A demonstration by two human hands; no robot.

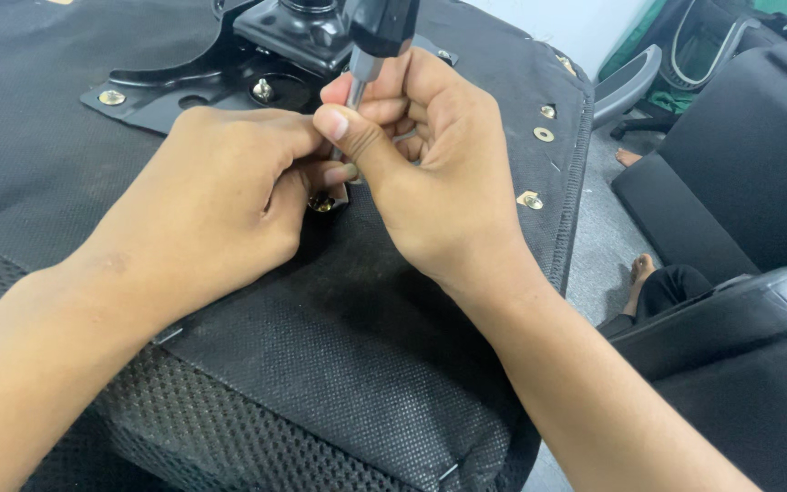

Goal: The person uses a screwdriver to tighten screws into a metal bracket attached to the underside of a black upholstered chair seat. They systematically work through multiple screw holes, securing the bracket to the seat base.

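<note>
Right hand (430, 173) pinches the stiff metal screwdriver (357, 87) low on its shaft; left hand (220, 196) pinches the small bolt (322, 203) just below.

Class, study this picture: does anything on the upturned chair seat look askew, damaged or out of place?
Nothing stands out. Both hands grip a screwdriver upright over a screw in the chair seat; the black mounting plate lies flat.

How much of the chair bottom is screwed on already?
Done, it seems: two bolts already sit in the black metal plate on the upturned seat. In hand: the right hand grips a screwdriver while the left hand steadies a brass-coloured fastener beneath it. Left: three brass-coloured holes near the seat's edge look empty.
</note>
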